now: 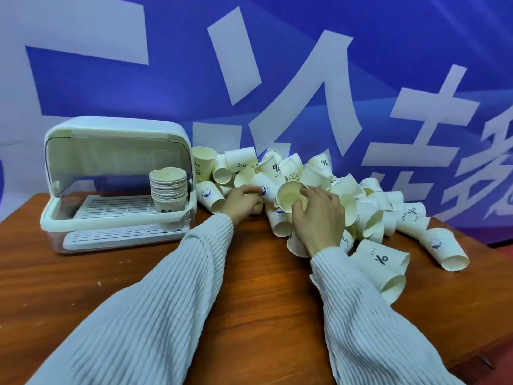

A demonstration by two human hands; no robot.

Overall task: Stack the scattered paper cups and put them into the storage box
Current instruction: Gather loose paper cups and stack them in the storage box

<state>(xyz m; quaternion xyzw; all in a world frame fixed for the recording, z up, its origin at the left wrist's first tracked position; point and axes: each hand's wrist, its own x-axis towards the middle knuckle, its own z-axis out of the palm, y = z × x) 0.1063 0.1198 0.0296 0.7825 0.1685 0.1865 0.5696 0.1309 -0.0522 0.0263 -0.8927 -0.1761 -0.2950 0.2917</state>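
Even, fairly bright indoor light with only soft, faint shadows under the cups (319, 190). The whole frame is slightly soft. Wide-angle distortion bends the bench (249, 273) edge and stretches the sleeves (155, 315) toward the lower corners.

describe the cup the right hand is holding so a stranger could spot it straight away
Start at the pile of loose cups right of the storage box. Near its front the right hand grips one cup, the only one with its open mouth facing the camera.

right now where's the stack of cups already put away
In the head view it stands upright inside the storage box on the left, the stack of cups near the box's right end.
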